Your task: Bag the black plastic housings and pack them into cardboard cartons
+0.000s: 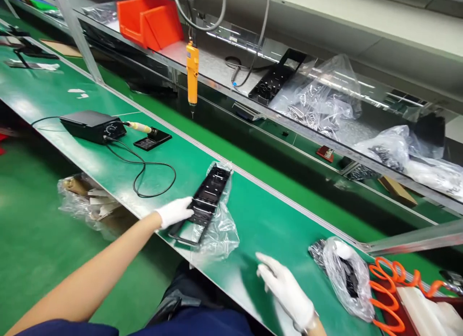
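- Head view: left hand [176, 211], white-gloved, fingers laid flat on the near end of a long black plastic frame [205, 204], pressing more than gripping, nothing closed in the palm.
- Frame lying on a crumpled clear bag [220, 227], close to the near edge of the green counter [264, 220], its near end right at that edge.
- Right hand [285, 287], also gloved, open and empty, fingers spread just above the counter near the same edge, well apart from the frame.
- Further right, a second clear bag [349, 278] with dark parts inside, beside an orange coiled hose [388, 290].
- Toward the left end of the counter, a black control box [92, 125] with a looping cable [152, 174] reaching close to the frame.
- Hanging over the far edge, a yellow power screwdriver [192, 73].
- Risks, as a judgement: slick bag under the frame could slide and tip the frame off the near edge; flat-handed contact gives little hold; loose cable could snag the frame if dragged left.
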A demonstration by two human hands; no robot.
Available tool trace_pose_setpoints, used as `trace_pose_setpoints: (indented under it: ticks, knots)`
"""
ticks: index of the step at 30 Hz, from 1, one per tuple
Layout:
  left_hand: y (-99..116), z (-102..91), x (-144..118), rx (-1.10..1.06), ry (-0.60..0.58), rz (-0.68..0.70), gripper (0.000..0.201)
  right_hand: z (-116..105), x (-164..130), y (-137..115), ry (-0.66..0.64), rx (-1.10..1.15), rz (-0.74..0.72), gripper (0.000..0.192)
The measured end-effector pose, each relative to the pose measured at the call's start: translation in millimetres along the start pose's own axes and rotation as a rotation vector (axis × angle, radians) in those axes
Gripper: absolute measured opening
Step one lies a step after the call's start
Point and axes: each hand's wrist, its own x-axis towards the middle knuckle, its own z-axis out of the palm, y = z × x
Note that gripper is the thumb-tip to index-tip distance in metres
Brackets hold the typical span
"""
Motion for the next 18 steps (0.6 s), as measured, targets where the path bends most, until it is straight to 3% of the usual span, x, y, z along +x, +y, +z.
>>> trace_pose_setpoints:
  ticks: [3,5,6,7,10,12,14,16,18]
  knots:
    - [20.2,31.0,-11.0,-0.071,-0.165,0.096,0.053,27.0,54.6,-22.1,0.192,-0.116,-0.242,0.054]
    - [28.2,22.1,-14.3,-0.096,-0.179,0.096,0.06,33.8,79.0,-24.2,0.316,-0.107,-0.284,0.056]
    - [28.2,5.1,-12.8,-0.091,-0.08,0.093,0.063,32.7,85.3,-21.9,0.363,-0.088,-0.268,0.058]
    - [25.1,-19.8,-9.2,-0.061,0.148,0.088,0.063,28.8,87.7,-17.7,0.406,-0.067,-0.24,0.059]
    - [0.2,-122.1,9.7,0.181,0.802,0.08,0.058,4.0,76.4,2.2,0.553,0.02,-0.097,0.065]
    - [-21.5,-189.5,23.0,0.299,1.077,0.002,0.058,-16.5,61.3,18.6,0.617,0.083,0.025,0.068]
    - [-38.8,-240.4,33.6,0.339,1.165,-0.12,0.064,-33.6,46.4,34.9,0.635,0.119,0.128,0.069]
    - [-47.8,-271.2,41.7,0.331,1.05,-0.223,0.067,-44.3,35.0,48.9,0.644,0.134,0.194,0.067]
    - [-49.0,-284.3,48.4,0.274,0.869,-0.273,0.068,-48.7,28.0,57.9,0.649,0.146,0.232,0.064]
